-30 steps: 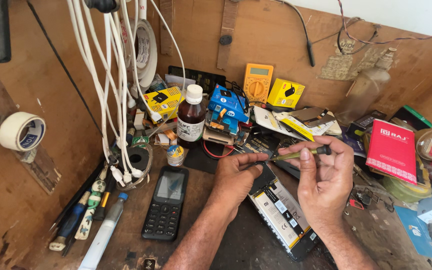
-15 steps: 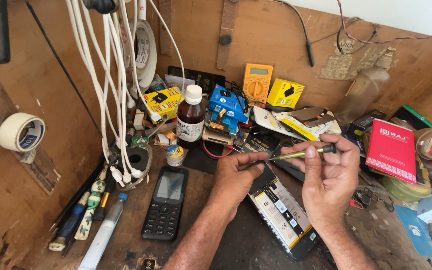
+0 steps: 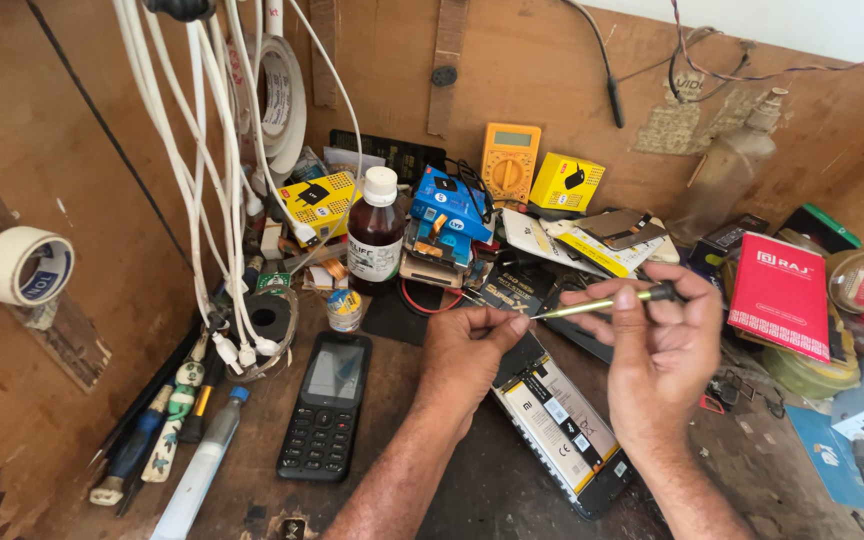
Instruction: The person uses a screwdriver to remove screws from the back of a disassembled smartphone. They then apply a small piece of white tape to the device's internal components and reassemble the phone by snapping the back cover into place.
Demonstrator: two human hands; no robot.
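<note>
Both hands over opened phone (image 3: 562, 425): right hand (image 3: 657, 350) pinching screwdriver (image 3: 607, 302); left hand (image 3: 472, 350) fingertips closed at its tip.

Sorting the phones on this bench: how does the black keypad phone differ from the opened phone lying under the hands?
The keypad phone lies face up, closed, its screen and buttons showing; the opened phone has its back off, showing a battery with a yellow strip. The keypad phone lies apart from both hands; the opened phone sits partly beneath the left hand and right hand, which holds a thin tool. Both lie flat on the dark bench top.
</note>
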